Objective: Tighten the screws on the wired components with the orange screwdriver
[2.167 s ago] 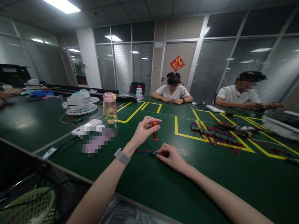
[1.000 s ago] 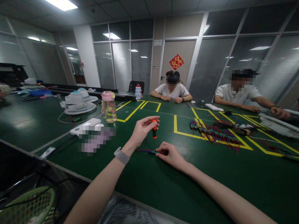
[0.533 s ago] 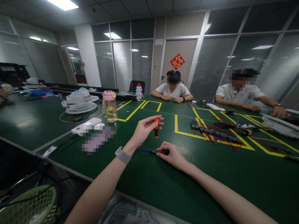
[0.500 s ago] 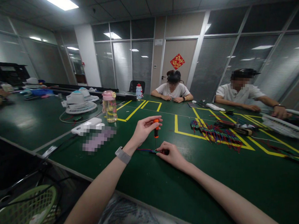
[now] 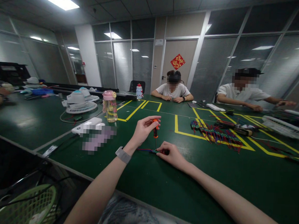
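My left hand point(image 5: 143, 129) pinches the handle of a small orange screwdriver point(image 5: 155, 130), held upright with its tip down on a small connector with coloured wires point(image 5: 152, 151) on the green table point(image 5: 160, 187). My right hand point(image 5: 171, 154) presses that connector down on the table, fingers closed over it. A grey watch point(image 5: 122, 155) sits on my left wrist.
A pink-capped bottle point(image 5: 109, 106), white desk fans point(image 5: 78, 102) and a white power strip point(image 5: 86, 125) stand to the left. A heap of coloured wires point(image 5: 215, 133) lies at right inside yellow tape lines. Two people sit across the table. A green basket point(image 5: 24, 207) sits lower left.
My left fingers shift slightly round the screwdriver handle, which stays upright over the connector. My right hand stays put. The person at the far right has reached further right.
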`<state>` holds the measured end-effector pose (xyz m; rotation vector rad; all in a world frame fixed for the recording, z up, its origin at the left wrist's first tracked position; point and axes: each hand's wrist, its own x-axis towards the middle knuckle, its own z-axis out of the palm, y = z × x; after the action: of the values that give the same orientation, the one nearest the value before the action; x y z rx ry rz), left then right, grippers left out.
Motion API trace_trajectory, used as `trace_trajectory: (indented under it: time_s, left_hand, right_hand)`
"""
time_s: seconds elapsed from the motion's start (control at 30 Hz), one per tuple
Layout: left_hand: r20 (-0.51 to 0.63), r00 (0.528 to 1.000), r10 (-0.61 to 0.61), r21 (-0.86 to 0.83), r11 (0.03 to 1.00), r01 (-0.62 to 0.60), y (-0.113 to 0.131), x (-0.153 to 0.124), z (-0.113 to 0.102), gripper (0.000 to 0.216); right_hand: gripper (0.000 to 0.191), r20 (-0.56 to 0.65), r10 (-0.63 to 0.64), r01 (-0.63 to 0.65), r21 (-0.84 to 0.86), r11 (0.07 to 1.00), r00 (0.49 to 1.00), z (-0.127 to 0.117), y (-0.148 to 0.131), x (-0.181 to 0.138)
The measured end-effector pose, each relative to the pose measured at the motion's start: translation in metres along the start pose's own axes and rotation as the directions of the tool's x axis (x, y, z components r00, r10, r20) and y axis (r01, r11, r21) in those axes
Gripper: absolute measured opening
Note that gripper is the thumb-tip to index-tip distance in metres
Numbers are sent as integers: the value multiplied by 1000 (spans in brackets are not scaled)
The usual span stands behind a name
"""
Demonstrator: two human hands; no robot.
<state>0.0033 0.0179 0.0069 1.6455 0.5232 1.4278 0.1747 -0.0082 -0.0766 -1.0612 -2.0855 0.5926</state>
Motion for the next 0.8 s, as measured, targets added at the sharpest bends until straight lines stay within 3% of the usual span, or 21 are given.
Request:
trace_trajectory:
  time_s: [0.13, 0.33, 0.57, 0.8]
  left_hand:
    - [-30, 997, 73, 145, 987, -68, -1, 1, -2, 23]
    - [77, 996, -35, -138, 989, 45, -3, 2, -1, 36]
    - [-20, 998, 59, 134, 989, -56, -2, 0, -2, 26]
    - [97, 994, -53, -189, 980, 71, -3, 2, 2, 33]
  right_hand:
    - [11, -1, -2, 2, 5, 1000, 1000, 0, 0, 0]
    - [11, 1, 1, -1, 1, 1000, 1000, 0, 1, 0]
    - [12, 3, -8, 8, -5, 1000, 1000, 0, 2, -1]
    - [11, 4, 4, -4, 3, 1000, 1000, -1, -1, 0]
